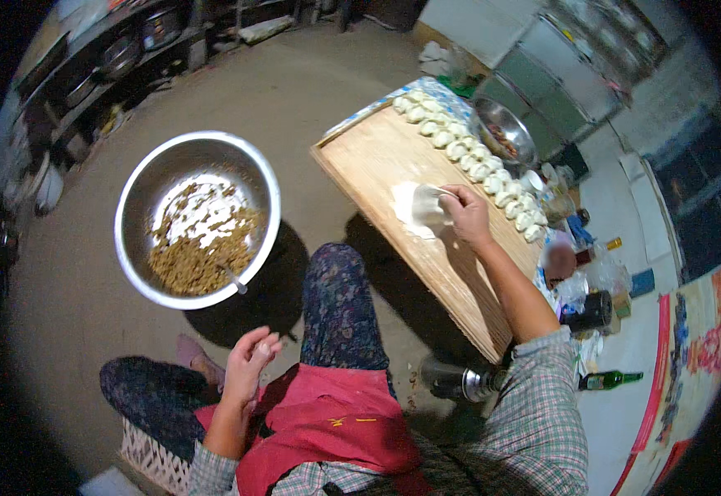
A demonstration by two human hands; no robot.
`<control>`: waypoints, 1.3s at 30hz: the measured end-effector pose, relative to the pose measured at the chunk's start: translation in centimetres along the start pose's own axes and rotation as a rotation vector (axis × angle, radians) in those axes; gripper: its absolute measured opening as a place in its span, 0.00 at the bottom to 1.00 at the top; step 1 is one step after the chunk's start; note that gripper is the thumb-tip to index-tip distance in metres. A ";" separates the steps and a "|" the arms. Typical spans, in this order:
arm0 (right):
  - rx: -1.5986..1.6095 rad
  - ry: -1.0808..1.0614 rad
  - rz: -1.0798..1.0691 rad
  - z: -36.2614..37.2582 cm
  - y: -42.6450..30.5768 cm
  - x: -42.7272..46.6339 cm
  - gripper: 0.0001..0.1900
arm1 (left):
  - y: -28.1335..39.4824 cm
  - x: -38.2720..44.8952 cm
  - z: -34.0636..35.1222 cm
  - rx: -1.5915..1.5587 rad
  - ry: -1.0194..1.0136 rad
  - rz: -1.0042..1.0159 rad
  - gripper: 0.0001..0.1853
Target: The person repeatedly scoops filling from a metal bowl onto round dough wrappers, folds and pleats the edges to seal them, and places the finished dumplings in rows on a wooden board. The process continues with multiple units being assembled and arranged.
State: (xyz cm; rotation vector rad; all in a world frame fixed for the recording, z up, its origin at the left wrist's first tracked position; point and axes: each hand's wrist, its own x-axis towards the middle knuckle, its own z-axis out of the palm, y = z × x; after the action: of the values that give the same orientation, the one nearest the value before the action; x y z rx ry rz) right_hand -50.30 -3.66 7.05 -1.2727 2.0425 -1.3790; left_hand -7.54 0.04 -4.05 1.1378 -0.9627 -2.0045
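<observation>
My right hand pinches the edge of a thin, pale dough wrapper, blurred in the frame. The wrapper is over a patch of white flour on a wooden board. Beyond that hand, rows of shaped dumplings line the board's far side. My left hand is in the air beside my left thigh, holding nothing, its fingers loosely bent. Ahead of it stands a large steel basin with minced filling in its lower part. A metal utensil handle sticks out of the filling.
A smaller steel bowl with some food in it stands behind the dumplings. Bottles, jars and bags crowd the right side, with a green glass bottle lower down. A dark thermos-like flask is near the board's front corner. Shelves with pots run along the upper left.
</observation>
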 end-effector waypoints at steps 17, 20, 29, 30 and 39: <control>0.176 -0.916 0.178 22.8 -8.3 -14.2 0.16 | 4.1 1.2 -2.9 -1.086 -0.284 0.018 0.26; 0.149 -0.974 0.025 24.2 -8.7 -14.5 0.12 | 2.1 0.7 -4.3 -1.069 -0.271 0.015 0.27; -0.457 -0.796 -1.002 31.4 -1.4 -8.8 0.23 | 2.9 -2.3 -8.0 -1.087 -0.087 0.093 0.33; -0.426 -0.841 -0.993 32.0 -1.4 -8.9 0.23 | 2.8 -2.4 -8.3 -1.100 -0.069 0.091 0.33; -0.267 -0.615 -0.596 32.4 -3.3 -7.1 0.08 | 1.2 -1.7 -10.7 -1.088 0.038 0.006 0.27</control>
State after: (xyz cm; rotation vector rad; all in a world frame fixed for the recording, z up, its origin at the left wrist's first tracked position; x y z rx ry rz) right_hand -22.15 -15.71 -6.04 -2.2137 1.4993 -0.7500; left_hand 2.90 -2.23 -6.16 0.5276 0.2069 -2.0087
